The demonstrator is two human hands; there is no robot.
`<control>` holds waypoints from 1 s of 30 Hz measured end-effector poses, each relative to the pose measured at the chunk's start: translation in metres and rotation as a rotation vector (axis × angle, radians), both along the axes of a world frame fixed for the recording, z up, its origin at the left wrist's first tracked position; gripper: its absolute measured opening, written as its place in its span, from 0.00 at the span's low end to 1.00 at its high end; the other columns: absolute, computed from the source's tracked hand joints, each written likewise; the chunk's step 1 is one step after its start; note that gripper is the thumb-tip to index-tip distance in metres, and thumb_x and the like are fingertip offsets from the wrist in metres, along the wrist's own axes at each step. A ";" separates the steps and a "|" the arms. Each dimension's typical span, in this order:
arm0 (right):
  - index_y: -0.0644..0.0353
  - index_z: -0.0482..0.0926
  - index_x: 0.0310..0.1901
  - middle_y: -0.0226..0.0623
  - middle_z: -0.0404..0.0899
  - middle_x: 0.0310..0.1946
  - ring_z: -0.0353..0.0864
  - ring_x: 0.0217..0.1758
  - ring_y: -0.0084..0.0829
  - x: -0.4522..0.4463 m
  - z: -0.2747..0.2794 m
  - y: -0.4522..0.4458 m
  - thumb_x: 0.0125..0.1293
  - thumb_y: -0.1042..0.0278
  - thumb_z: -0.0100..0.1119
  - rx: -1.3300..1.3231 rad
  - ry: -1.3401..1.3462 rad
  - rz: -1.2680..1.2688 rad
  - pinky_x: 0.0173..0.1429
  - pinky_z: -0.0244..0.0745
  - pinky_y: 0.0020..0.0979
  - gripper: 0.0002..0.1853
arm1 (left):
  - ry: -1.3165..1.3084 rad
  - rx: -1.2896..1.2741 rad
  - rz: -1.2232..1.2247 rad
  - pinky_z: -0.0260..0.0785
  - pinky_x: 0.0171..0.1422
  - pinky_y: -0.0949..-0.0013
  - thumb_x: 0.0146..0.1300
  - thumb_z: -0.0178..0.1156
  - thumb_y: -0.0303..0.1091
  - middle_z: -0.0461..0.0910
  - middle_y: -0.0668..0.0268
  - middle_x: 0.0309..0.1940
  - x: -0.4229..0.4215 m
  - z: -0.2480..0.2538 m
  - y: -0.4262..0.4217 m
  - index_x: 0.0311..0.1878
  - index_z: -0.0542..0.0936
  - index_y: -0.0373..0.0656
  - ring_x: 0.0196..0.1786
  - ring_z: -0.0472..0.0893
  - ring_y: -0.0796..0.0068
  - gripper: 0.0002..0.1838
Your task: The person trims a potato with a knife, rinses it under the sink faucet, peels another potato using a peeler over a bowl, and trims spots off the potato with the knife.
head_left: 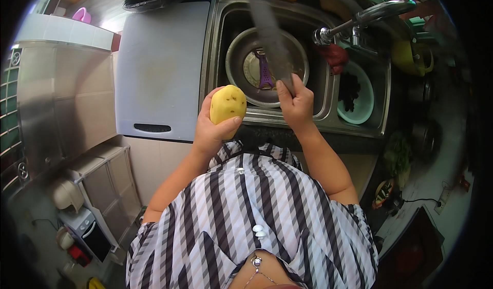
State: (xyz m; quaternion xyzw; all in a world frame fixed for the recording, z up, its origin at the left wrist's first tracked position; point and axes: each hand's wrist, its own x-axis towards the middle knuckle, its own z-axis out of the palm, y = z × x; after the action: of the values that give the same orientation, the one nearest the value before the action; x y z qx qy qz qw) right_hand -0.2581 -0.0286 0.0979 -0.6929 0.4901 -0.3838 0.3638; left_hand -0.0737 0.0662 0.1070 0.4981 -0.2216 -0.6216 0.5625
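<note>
Pale grey cutting board (159,68) adjoins the left edge of the steel sink (262,116). Left hand (203,130): fingers part-closed around the left side of a peeled potato (228,104), thumb against its near right side. Potato position: above the sink's near left corner; long axis roughly perpendicular to the near edge. Steel basin (231,76), holding a purple peeler (264,69), sits beyond. Knife (269,37): right of the potato, not touching it; blade extends over the basin toward the far edge, tilted left; cutting-edge direction obscured by blur. Right hand (299,104): fingers closed on the handle, apart from the potato; left hand nearer, in contact.
</note>
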 end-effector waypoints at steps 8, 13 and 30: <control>0.60 0.79 0.47 0.36 0.78 0.26 0.77 0.24 0.38 0.012 0.043 0.033 0.40 0.76 0.62 -0.398 0.143 0.314 0.29 0.72 0.34 0.25 | 0.298 -0.141 -0.116 0.74 0.54 0.63 0.59 0.62 0.39 0.73 0.59 0.53 0.014 -0.024 -0.001 0.63 0.64 0.43 0.53 0.77 0.66 0.31; 0.59 0.79 0.44 0.33 0.74 0.22 0.75 0.22 0.35 0.014 0.042 0.039 0.34 0.75 0.62 -0.487 0.222 0.409 0.26 0.69 0.33 0.27 | 0.041 0.022 -0.074 0.74 0.57 0.64 0.66 0.55 0.41 0.73 0.58 0.54 0.008 -0.010 -0.002 0.65 0.63 0.44 0.53 0.77 0.66 0.27; 0.59 0.76 0.43 0.34 0.75 0.24 0.78 0.24 0.36 0.014 0.046 0.036 0.40 0.74 0.65 -0.316 0.194 0.462 0.28 0.72 0.36 0.23 | -0.158 -0.164 -0.146 0.72 0.58 0.67 0.62 0.61 0.38 0.72 0.58 0.54 0.015 -0.021 0.000 0.65 0.61 0.42 0.54 0.76 0.69 0.31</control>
State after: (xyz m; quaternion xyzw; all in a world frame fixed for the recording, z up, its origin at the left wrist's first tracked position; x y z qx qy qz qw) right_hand -0.2438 0.0073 0.1436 -0.8676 0.2859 -0.2944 0.2807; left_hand -0.0589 0.0662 0.0861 0.4803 -0.3510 -0.5996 0.5354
